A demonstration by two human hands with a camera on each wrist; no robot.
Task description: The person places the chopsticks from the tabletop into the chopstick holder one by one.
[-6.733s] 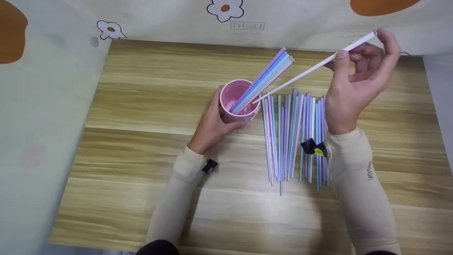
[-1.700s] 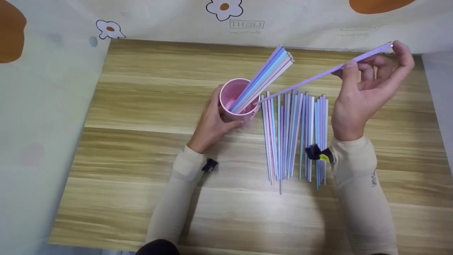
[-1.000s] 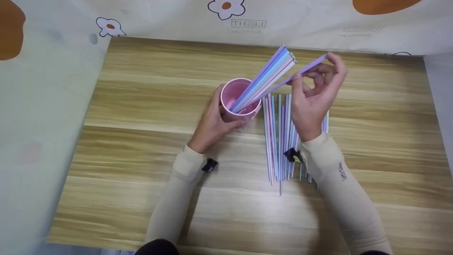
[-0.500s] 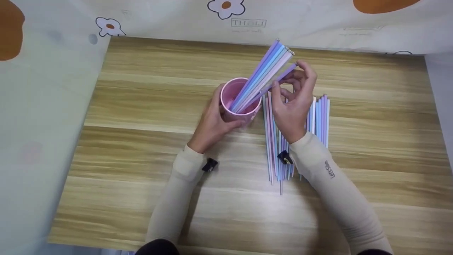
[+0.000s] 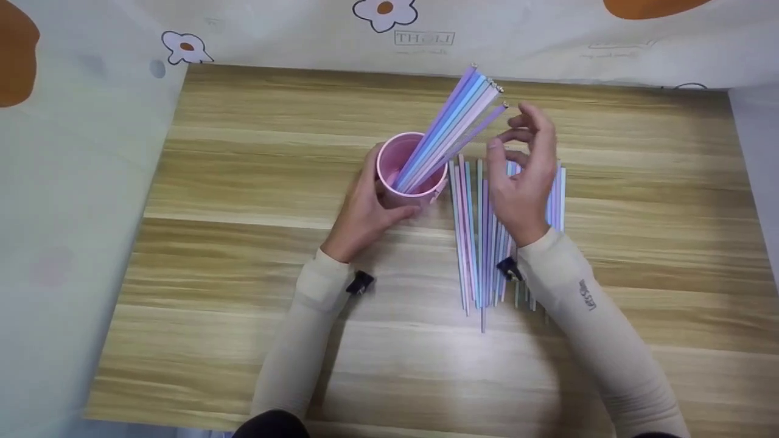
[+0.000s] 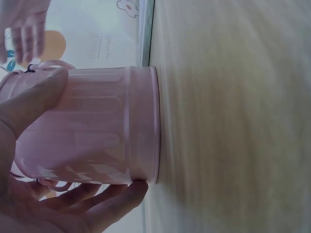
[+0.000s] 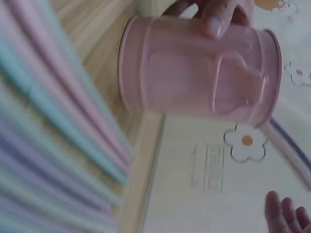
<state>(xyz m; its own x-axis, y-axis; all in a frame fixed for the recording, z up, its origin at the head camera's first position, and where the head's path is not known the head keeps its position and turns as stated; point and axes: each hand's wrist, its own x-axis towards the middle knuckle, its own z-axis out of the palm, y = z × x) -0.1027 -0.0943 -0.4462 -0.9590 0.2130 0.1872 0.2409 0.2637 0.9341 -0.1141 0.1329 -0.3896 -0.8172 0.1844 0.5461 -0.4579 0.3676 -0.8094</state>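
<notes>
Pastel sticks point(image 5: 453, 125) aslant in pink cup point(image 5: 393, 159); tops toward far right.

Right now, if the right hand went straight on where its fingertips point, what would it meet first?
Probably the purple stick nearest the right hand, leaning in the pink cup; depth is unclear.

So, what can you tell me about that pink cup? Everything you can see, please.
The cup is pink, round and open-topped, with a faintly ribbed wall, a raised band near the base and small loop handles on two sides. Its sheen suggests painted metal, though plastic is possible. It stands upright on the wood-grain table, left of the loose sticks. The left hand grips it, and slim pastel sticks inside slant out over its rim.
</notes>
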